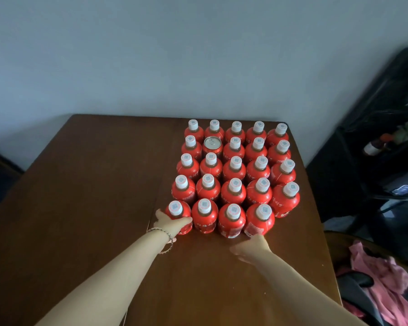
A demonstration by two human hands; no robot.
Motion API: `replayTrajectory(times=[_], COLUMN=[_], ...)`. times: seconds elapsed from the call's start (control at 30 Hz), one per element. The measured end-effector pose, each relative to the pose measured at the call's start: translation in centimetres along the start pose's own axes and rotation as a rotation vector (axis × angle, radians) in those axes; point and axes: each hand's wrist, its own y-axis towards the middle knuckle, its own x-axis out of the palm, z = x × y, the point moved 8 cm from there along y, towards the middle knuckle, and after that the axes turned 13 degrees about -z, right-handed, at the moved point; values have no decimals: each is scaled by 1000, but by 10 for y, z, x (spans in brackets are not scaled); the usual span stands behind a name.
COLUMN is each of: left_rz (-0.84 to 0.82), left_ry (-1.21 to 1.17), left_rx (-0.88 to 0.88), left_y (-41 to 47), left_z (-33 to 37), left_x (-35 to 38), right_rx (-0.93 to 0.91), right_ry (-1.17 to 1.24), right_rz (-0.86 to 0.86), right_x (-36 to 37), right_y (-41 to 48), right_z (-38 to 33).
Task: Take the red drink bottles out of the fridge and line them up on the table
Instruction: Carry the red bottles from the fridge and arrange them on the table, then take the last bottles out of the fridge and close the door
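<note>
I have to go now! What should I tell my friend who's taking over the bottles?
Left hand: gripping the near-left bottle, at the block's front corner.
Right hand: open, fingertips at the near-right bottle, not holding it.
On the table: red bottles upright in five rows, with one silver-topped can in the second row from the back.
Left: the front row has four; its right end is empty. Fridge not in view.

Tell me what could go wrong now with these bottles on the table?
The left hand grips the front-left bottle, packed tight beside its neighbour; a push may topple the row. The right-end bottle stands near the table edge and might fall off.
</note>
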Motion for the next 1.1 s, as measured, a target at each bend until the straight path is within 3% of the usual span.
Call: replayTrajectory(times=[0.07,0.13,0.23,0.27,0.33,0.4,0.53,0.63,0.83,1.1], left_rz=[31,162,330,280,78,-122,-230,-376,-734,-1109], left_ry=[202,469,753,805,916,1121,1525,1678,1875,2135], left_rx=[-36,91,656,784,856,842,756,755,948,1454], left_y=[-16,-38,-87,-98,-111,-125,-136,-156,-260,-473], left_z=[7,28,81,90,101,99,88,70,-1,-162], left_x=[-1,-9,1,11,34,54,84,117,222,335], right_rx=[60,62,-16,-28,-2,9,-15,-14,125,311], right_ry=[-171,-349,-526,-576,-654,-639,-648,-548,-305,102], right_rz=[-169,-182,-131,-120,-79,8,188,287,531,849], right_x=[10,11,12,11,9,12,5,5,-15,9], right_y=[-14,-28,-43,-50,-63,-83,-113,-153,-265,-458], right_z=[2,-3,-13,-15,-13,-8,5,30,140,336])
